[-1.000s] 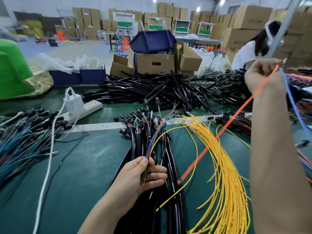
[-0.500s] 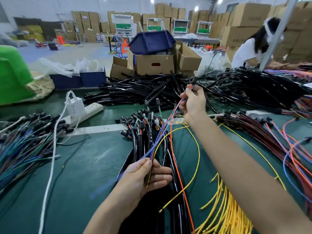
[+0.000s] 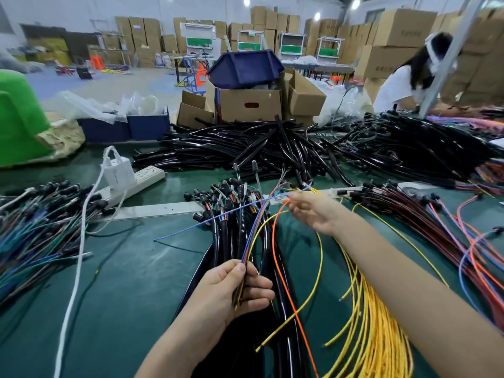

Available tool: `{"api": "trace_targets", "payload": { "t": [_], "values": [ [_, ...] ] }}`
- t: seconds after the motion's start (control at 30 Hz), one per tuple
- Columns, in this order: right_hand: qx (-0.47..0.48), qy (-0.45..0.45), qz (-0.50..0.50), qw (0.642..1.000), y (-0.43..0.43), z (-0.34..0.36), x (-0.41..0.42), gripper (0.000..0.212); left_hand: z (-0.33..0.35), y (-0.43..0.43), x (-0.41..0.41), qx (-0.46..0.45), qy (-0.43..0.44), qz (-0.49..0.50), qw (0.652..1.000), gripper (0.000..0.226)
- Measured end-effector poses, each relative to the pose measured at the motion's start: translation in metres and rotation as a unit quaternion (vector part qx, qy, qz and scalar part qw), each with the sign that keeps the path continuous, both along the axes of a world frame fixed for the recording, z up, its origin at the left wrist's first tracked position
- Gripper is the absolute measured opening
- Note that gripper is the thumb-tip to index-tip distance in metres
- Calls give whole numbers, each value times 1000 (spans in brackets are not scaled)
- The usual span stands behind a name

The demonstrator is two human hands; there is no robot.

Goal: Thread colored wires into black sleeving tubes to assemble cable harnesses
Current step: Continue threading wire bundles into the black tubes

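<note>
Orange wire point(image 3: 275, 241) and blue wire point(image 3: 218, 218) are sagging lower now. The right hand point(image 3: 316, 214), its fingers point(image 3: 296, 205) pinching their ends, is dropping toward the bench point(image 3: 122, 282). The left hand point(image 3: 231, 293) is still gripping the wire bundle point(image 3: 246, 257) over the black tubes point(image 3: 225, 236).

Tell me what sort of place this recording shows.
Probably a cable-harness assembly workshop: a heap of black sleeving tubes on the green worktable, loose yellow wires, and stacked brown cardboard cartons behind.

A pale bare wall point(image 3: 68, 6) closes the far end of a warehouse hall. Stacks of brown cardboard boxes point(image 3: 403, 25) line it, with white-framed racks with green panels point(image 3: 198, 40) standing in front. A grey concrete floor point(image 3: 109, 83) spreads toward the dark green work table point(image 3: 122, 282). Round ceiling lamps point(image 3: 246, 0) glow overhead.
</note>
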State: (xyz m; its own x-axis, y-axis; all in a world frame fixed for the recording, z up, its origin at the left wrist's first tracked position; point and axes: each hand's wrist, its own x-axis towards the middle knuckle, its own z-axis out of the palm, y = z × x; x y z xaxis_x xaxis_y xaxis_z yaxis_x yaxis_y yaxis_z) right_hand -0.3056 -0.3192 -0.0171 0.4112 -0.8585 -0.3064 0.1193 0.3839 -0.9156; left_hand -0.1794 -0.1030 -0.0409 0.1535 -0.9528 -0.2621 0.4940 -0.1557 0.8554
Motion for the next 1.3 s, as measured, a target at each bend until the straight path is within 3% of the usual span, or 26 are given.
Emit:
{"api": "trace_targets", "payload": {
  "t": [0.17, 0.23, 0.43, 0.7, 0.97, 1.17, 1.3],
  "values": [
    [10, -75, 87, 993, 21, 1, 1, 15, 0, -1, -1, 3, -12, 4, 1000, 30],
    [15, -90, 71, 993, 22, 11, 9, 11, 0, -1, -1, 3, -14, 5, 1000, 30],
    [33, 14, 29, 999, 22, 2, 31, 11, -3, -2, -2, 8, -20, 3, 1000, 30],
    [86, -47, -83, 992, 9, -3, 44, 17, -3, -3, -1, 4, -29, 8, 1000, 29],
    [125, -123, -110, 978, 11, 12, 36, 19, -1, -1, -2, 1, -29, 1, 1000, 31],
    [88, -96, -110, 985, 3, 14, 7, 19, -1, 1, 0, 4, -69, -5, 998, 27],
    [111, -176, -95, 973, -5, 20, -19, 20, -2, -1, 2, 12, -66, 5, 998, 24]
  ]
}}
